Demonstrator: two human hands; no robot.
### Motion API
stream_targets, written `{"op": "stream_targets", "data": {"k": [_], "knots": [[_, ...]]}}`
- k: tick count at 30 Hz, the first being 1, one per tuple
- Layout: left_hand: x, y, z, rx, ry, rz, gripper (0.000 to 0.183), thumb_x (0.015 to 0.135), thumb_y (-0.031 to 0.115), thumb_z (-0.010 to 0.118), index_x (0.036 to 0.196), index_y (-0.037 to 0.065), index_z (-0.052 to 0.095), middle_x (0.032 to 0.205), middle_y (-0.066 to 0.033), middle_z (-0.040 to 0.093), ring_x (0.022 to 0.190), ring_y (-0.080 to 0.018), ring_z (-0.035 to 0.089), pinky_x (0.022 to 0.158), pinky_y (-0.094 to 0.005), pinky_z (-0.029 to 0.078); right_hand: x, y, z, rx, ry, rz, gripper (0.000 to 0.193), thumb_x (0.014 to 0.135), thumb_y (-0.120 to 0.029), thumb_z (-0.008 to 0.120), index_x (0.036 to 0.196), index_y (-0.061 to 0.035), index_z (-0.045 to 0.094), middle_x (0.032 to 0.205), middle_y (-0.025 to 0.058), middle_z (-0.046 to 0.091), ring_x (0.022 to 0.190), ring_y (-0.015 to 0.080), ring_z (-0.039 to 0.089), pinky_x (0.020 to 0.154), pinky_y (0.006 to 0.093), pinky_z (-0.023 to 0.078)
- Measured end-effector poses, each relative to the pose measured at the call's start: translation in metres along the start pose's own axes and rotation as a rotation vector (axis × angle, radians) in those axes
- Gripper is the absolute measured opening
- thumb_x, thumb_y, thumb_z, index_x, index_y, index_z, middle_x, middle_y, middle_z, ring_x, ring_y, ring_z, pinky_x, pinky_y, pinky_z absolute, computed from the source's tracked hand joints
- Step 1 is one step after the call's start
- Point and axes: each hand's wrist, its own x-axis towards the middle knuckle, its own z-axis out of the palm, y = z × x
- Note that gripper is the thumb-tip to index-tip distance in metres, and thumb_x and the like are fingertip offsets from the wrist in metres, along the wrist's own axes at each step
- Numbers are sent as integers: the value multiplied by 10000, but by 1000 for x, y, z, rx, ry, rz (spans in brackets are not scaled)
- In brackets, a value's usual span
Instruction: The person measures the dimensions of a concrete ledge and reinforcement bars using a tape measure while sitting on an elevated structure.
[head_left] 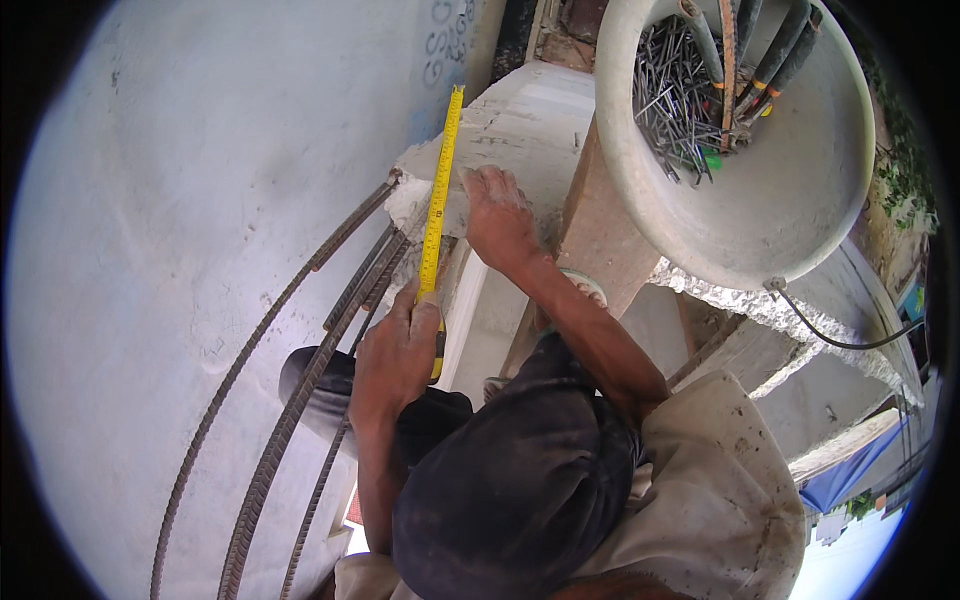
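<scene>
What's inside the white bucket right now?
The bucket holds a heap of loose nails, several dark tool handles and a narrow brown strip. The nails cover the bottom beneath them, so anything buried there is hidden.

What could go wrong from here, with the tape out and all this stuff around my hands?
The yellow tape measure is held in your left grip, but its far tip looks unheld, so the blade might slip or buckle. That same bare grip is close to ribbed steel rods, which could scrape your knuckles. The bucket holds loose nails near your right forearm; a bump might spill some.
</scene>
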Motion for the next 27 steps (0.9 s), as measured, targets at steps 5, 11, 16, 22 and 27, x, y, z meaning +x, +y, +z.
{"op": "stream_targets", "data": {"k": [5,11,16,22,27], "knots": [[-2,-5,-2,-83,44,9,618,1009,456,420,1484,67,496,1056,-296,703,1038,-451,675,939,-481,486,59,27,4,-142,-142,254,423,908,-156,567,1305,-10,559,1321,174,557,1259,360,520,1021,534,443],[-25,-10,-11,-121,-84,-27,623,1009,442,426,1480,40,494,1020,-298,696,1026,-437,680,916,-451,496,149,96,62,-42,-599,591,492,956,-257,482,1407,-79,562,1520,146,483,1409,352,443,1111,546,371],[-49,-39,-1,-235,39,63,635,1008,411,429,1449,-42,495,964,-321,688,983,-471,676,907,-457,495,134,90,79,-91,-510,709,496,966,-270,486,1419,-81,560,1504,150,516,1396,337,479,1125,537,371],[-39,-39,-9,-132,-12,52,618,1004,409,427,1419,-37,529,963,-302,697,968,-482,670,895,-491,502,143,87,53,3,-166,578,429,934,-198,535,1334,-58,598,1348,182,619,1280,384,572,1064,497,466],[-23,-16,-17,26,-9,1,587,995,418,427,1388,7,573,1028,-304,700,1028,-479,666,932,-524,499,116,42,4,32,39,313,445,901,-119,559,1339,-45,580,1285,208,627,1187,392,612,1024,479,489]]}}
